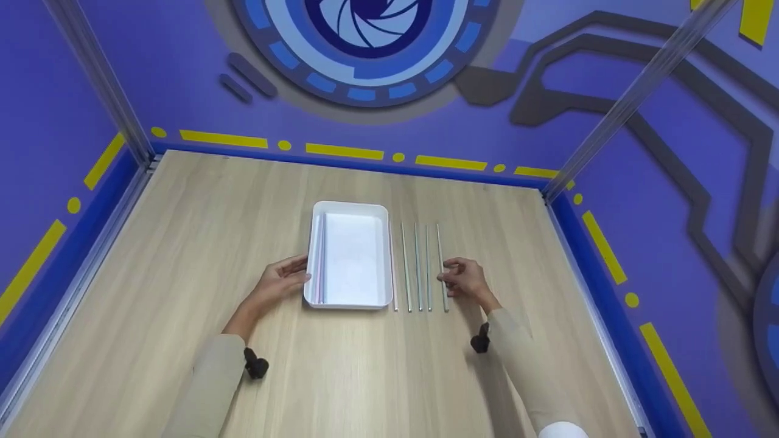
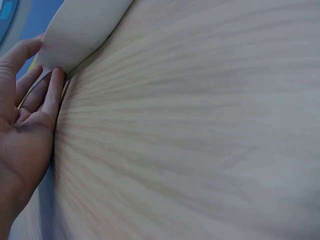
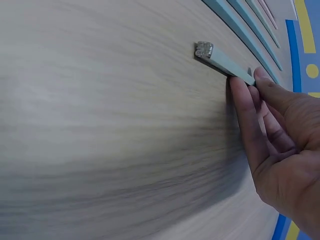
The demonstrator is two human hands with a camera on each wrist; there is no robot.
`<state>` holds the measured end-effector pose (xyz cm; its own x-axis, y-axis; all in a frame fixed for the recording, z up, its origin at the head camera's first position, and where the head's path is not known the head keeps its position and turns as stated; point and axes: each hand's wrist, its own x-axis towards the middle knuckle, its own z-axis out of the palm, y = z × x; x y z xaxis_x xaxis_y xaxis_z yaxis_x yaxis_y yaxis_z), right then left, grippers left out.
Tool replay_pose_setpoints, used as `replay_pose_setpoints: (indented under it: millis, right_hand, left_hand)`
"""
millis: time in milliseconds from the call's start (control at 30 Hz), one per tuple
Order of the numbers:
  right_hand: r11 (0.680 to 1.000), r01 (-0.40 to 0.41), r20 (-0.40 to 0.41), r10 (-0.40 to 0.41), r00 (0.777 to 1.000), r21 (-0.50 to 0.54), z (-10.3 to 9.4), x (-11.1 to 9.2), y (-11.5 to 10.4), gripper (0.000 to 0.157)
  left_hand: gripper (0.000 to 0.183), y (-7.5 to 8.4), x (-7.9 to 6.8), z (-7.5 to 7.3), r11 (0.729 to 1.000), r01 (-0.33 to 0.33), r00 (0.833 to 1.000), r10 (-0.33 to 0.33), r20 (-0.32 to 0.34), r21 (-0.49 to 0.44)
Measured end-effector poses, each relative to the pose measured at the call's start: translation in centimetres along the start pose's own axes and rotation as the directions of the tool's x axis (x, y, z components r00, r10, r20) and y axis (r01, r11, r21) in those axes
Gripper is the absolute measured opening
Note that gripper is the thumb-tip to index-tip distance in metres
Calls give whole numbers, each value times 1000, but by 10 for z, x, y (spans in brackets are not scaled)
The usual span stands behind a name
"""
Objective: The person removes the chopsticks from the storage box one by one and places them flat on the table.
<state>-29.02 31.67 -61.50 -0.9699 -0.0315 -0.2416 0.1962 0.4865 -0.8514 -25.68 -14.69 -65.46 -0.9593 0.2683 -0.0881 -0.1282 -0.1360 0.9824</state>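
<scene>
Pinched between thumb and fingers of my right hand [image 1: 465,278], a slim pale blue-green stick [image 3: 227,65] with a glittery end is held at three o'clock from a white tray [image 1: 359,255], its length running twelve to six; whether it touches the wooden table [image 1: 347,365] I cannot tell. Across the tray, between eight and nine o'clock, my left hand [image 1: 281,280] rests its extended thumb and fingers against the outer wall, curled round nothing. Four other sticks [image 1: 417,267] lie roughly parallel between the tray and my pinch, the pink one just beside the tray's three o'clock wall, the next greenish, the two nearest me to the right bluish. Inside, more sticks [image 1: 324,261] lie along the nine o'clock wall. Beyond, at twelve o'clock, a purple-blue panel [image 1: 182,79] carries yellow dashes and dots.
</scene>
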Motion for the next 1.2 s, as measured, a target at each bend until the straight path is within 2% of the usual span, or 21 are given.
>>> replay_pose_setpoints:
  millis: [300, 567, 733, 933, 1200]
  right_hand:
    - [1000, -2, -4, 2, 1000, -1, -1, 3, -4, 36]
    - [983, 95, -36, -102, 994, -155, 4, 8, -22, 31]
    - [981, 129, -1, -130, 991, -148, 16, 10, -41, 32]
    - [967, 210, 56, -204, 977, -145, 36, 12, -68, 30]
    - [942, 299, 109, -285, 952, -154, 64, 12, -100, 25]
  left_hand:
    - [64, 0, -1, -3, 998, 21, 1000, -20, -19, 51]
    - [63, 1, -3, -6, 996, 15, 999, -12, -35, 86]
    - [64, 2, -4, -7, 995, 31, 999, -27, -43, 90]
    - [63, 3, -5, -7, 995, 35, 998, -31, -52, 94]
    - [62, 0, 0, 0, 1000, 21, 1000, -21, -18, -2]
